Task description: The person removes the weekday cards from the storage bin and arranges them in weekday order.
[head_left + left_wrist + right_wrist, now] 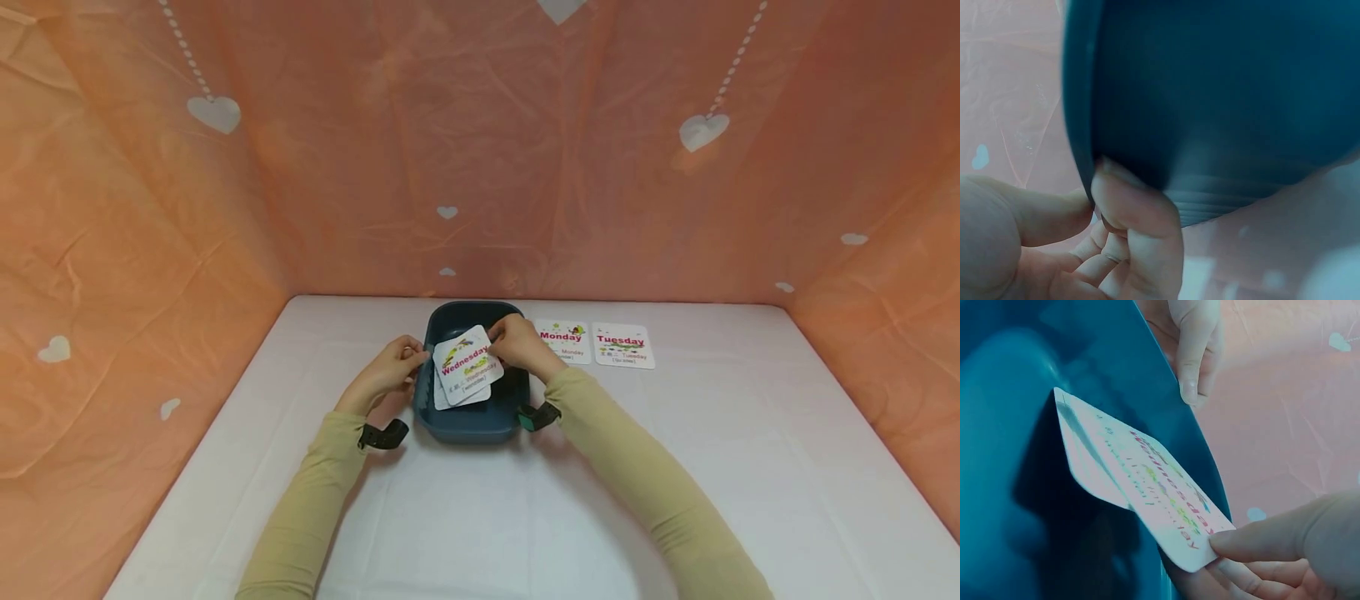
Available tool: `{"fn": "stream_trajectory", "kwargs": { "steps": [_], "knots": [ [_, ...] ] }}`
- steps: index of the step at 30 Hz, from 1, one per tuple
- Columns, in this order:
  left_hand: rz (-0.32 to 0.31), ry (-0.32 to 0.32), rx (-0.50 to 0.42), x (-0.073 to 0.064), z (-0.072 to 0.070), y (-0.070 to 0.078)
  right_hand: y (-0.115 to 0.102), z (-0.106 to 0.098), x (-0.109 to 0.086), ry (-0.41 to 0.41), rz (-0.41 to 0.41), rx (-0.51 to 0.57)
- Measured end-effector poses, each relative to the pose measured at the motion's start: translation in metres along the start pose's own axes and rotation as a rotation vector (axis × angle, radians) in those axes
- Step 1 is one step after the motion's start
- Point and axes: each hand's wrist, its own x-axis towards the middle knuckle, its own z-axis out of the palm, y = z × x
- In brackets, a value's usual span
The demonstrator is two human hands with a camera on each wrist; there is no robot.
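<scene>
Left hand (382,372): thumb and index finger pinch the rim of the blue tray (468,435) at 9–10 o'clock. Right hand (522,343), at 2 o'clock, grasps the "Wednesday" card (465,367) by its edge, over the tray's middle; a second card (481,395) sits partly beneath. Right wrist view: thumb on the printed face, hidden from the head view. Head view alone shows the "Monday" card (567,340) and "Tuesday" card (623,347), near 3 o'clock of the tray.
</scene>
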Motion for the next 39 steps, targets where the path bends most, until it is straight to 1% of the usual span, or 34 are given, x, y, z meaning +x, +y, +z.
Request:
{"fn": "stream_trajectory", "kwargs": {
  "steps": [5,7,12,18,21,29,33,39],
  "knots": [
    [0.005,-0.001,-0.003,0.000,0.000,0.000,0.003,-0.002,0.000,0.031,-0.033,-0.039],
    [0.005,-0.004,-0.004,0.000,0.000,0.000,0.004,-0.003,-0.001,0.047,-0.044,-0.038],
    [0.004,-0.005,-0.003,0.001,0.000,0.000,0.005,-0.003,-0.002,0.074,-0.051,-0.028],
    [0.008,0.001,-0.003,0.000,0.001,0.001,0.006,-0.006,0.000,0.077,-0.052,-0.046],
    [0.010,0.001,-0.006,-0.001,0.001,0.001,0.007,-0.010,0.000,0.068,-0.031,-0.006],
    [0.008,0.007,-0.012,0.000,0.001,0.001,0.009,-0.026,-0.002,0.030,0.028,0.155],
    [0.011,0.008,-0.018,0.001,0.000,0.000,0.009,-0.036,-0.004,0.021,0.057,0.186],
    [0.004,0.017,-0.025,0.002,-0.001,-0.001,0.012,-0.053,-0.009,0.023,0.059,0.246]
  ]
}}
